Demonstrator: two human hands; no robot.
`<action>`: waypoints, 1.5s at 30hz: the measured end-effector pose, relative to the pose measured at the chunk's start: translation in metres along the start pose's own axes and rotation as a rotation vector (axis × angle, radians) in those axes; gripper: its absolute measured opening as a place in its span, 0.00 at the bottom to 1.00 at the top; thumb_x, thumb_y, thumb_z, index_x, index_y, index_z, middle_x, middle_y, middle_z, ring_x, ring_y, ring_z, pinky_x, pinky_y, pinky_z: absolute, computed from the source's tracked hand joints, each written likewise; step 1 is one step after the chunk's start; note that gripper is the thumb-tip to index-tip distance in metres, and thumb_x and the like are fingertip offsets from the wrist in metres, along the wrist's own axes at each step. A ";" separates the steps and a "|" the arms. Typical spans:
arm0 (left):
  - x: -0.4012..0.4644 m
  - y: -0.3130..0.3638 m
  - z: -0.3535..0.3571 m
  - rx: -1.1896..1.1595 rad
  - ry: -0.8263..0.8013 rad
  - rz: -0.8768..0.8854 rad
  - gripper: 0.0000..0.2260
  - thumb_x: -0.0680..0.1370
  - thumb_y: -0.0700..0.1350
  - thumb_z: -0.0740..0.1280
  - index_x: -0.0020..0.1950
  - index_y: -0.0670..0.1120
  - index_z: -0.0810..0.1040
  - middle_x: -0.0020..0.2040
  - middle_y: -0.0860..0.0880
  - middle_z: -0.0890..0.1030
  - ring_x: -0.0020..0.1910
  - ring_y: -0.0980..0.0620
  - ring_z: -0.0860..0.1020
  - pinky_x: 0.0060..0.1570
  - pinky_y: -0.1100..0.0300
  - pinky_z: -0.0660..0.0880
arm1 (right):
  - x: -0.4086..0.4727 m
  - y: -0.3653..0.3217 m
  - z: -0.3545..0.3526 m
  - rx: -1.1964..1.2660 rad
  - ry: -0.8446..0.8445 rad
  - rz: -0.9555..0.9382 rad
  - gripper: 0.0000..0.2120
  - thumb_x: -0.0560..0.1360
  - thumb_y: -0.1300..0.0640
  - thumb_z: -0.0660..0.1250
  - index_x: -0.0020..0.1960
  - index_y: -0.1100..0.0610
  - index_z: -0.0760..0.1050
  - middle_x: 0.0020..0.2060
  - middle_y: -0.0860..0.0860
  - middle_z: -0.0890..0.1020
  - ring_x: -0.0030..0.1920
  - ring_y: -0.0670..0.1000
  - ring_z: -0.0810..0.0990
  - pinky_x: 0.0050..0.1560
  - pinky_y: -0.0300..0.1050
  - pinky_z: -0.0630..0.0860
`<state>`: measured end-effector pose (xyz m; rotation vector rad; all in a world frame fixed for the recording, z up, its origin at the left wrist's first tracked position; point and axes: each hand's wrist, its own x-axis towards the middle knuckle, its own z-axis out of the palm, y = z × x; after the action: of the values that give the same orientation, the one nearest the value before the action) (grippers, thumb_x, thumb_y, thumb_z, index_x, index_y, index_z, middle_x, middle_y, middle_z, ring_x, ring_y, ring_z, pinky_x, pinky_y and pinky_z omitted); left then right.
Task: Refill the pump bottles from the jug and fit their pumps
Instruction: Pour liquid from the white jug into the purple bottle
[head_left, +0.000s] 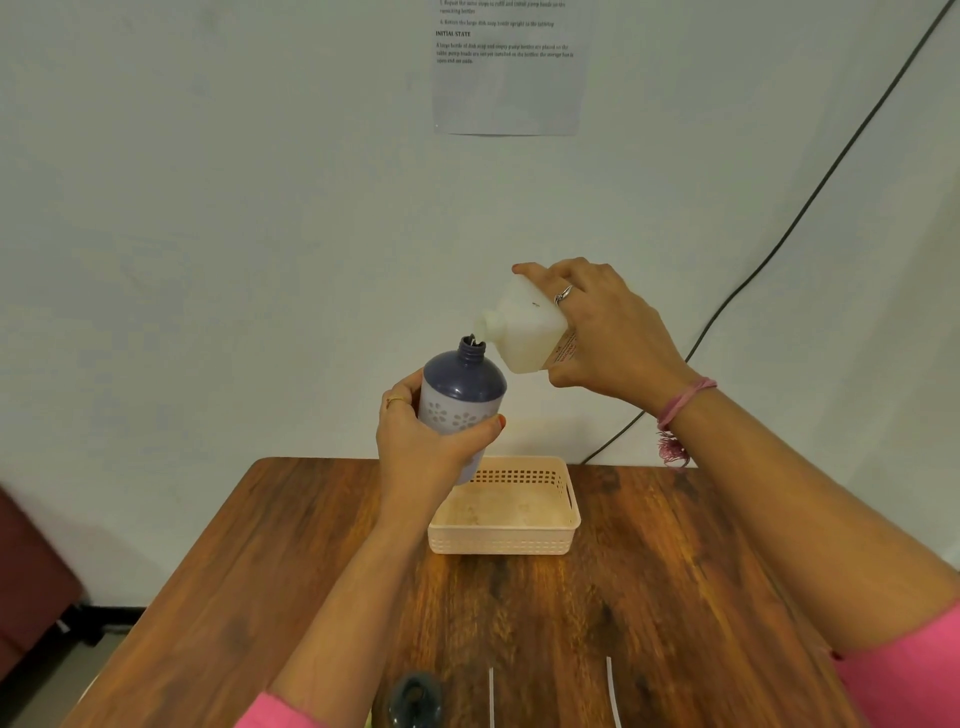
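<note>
**Jug tipped over bottle mouth**

The left hand (423, 441) is gripping the purple bottle (460, 400) — fingers curled round its body — above the table (291, 561). The right hand (608, 332) is clasping the tilted white jug (524, 330), spout at the bottle's open neck, over the basket (506, 540).

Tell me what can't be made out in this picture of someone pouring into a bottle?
From the head view:
- Fill level of the purple bottle: its wall is opaque and the left hand covers the lower part.
- Jug label: mostly under the right hand, print too small.
- Wall notice: top cut off by the edge, text too small.
- Dark object and two white tubes at the bottom edge: cut off, blurred.
</note>
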<state>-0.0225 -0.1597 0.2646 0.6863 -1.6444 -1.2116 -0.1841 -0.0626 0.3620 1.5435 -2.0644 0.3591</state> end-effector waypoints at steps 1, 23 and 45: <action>0.000 0.000 0.000 0.002 0.000 0.000 0.34 0.60 0.46 0.82 0.61 0.54 0.70 0.59 0.51 0.76 0.54 0.56 0.77 0.44 0.63 0.78 | 0.000 0.000 0.000 0.000 -0.001 0.001 0.49 0.60 0.53 0.79 0.75 0.48 0.58 0.64 0.54 0.71 0.60 0.55 0.70 0.48 0.42 0.64; -0.006 0.000 0.001 0.006 0.004 0.011 0.34 0.61 0.45 0.82 0.61 0.54 0.69 0.59 0.51 0.76 0.53 0.56 0.77 0.44 0.65 0.76 | -0.005 -0.002 -0.002 0.008 -0.003 0.007 0.49 0.60 0.54 0.79 0.75 0.49 0.58 0.64 0.54 0.71 0.61 0.56 0.70 0.53 0.47 0.71; -0.008 -0.002 0.003 0.000 -0.004 0.007 0.33 0.60 0.45 0.82 0.60 0.54 0.69 0.58 0.51 0.76 0.52 0.57 0.77 0.41 0.68 0.75 | -0.008 -0.003 -0.004 0.002 -0.007 -0.005 0.48 0.61 0.54 0.78 0.75 0.49 0.58 0.64 0.54 0.71 0.61 0.55 0.69 0.54 0.47 0.71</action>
<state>-0.0220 -0.1527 0.2600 0.6780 -1.6487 -1.2084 -0.1785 -0.0555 0.3606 1.5532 -2.0653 0.3545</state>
